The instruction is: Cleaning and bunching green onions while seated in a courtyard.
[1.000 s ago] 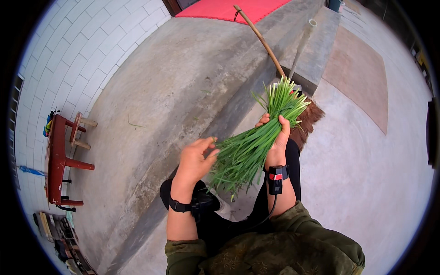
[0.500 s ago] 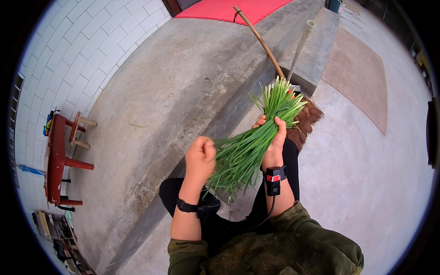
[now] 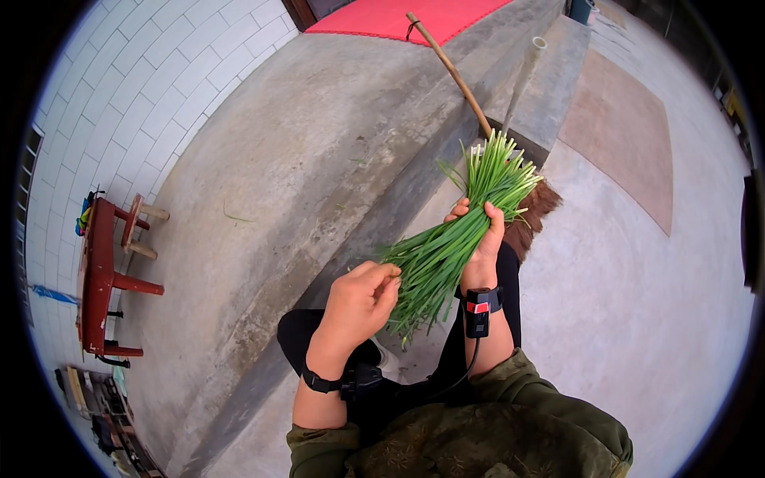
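Observation:
A thick bunch of green Chinese chives (image 3: 446, 247) lies in my right hand (image 3: 484, 247), whose thumb and fingers wrap round it below the pale cut ends. Those ends point up and away from me. The long leaves hang loose toward my lap at the lower left. Beside the leaves' left edge is my left hand (image 3: 358, 303), its thumb and fingertips pinched together. Whether a leaf is caught in that pinch cannot be made out. Black straps with small devices circle both wrists.
A concrete step (image 3: 319, 215) runs diagonally on my left, with a stray leaf (image 3: 237, 217) on it. Beyond the bunch lie a brown-bristled broom head (image 3: 535, 217), a wooden stick (image 3: 450, 72) and a pale pole (image 3: 522, 84). A red bench (image 3: 97, 275) stands by the tiled wall.
My left hand has moved down and to the right, closer in to the leaves, and turned. The right hand with the chives has shifted slightly to the right.

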`<action>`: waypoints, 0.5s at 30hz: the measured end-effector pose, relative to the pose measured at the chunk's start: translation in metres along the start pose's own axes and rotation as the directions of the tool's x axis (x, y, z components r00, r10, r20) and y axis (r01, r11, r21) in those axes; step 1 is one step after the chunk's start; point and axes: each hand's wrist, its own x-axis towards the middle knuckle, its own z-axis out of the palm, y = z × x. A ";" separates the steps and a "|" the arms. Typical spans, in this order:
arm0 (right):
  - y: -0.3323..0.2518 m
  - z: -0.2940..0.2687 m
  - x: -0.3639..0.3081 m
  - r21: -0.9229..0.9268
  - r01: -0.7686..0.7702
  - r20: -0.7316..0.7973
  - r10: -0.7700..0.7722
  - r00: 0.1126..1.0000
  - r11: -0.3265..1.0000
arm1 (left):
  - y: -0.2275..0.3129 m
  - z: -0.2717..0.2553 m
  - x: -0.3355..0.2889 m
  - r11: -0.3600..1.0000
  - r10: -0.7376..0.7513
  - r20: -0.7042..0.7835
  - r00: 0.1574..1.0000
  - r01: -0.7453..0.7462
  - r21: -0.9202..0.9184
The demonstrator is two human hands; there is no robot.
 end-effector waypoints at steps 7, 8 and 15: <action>-0.002 0.003 -0.002 -0.049 0.016 0.014 -0.016 1.000 0.999 | -0.001 0.011 0.006 0.972 0.055 0.019 0.998 -0.057 0.229; -0.002 0.004 -0.003 -0.069 0.029 0.009 -0.028 1.000 0.997 | -0.002 0.012 0.007 0.971 0.055 0.019 0.998 -0.058 0.230; -0.005 0.012 -0.008 -0.133 0.032 0.056 -0.025 0.998 0.991 | -0.010 0.020 0.010 0.975 0.015 0.014 1.000 -0.018 0.223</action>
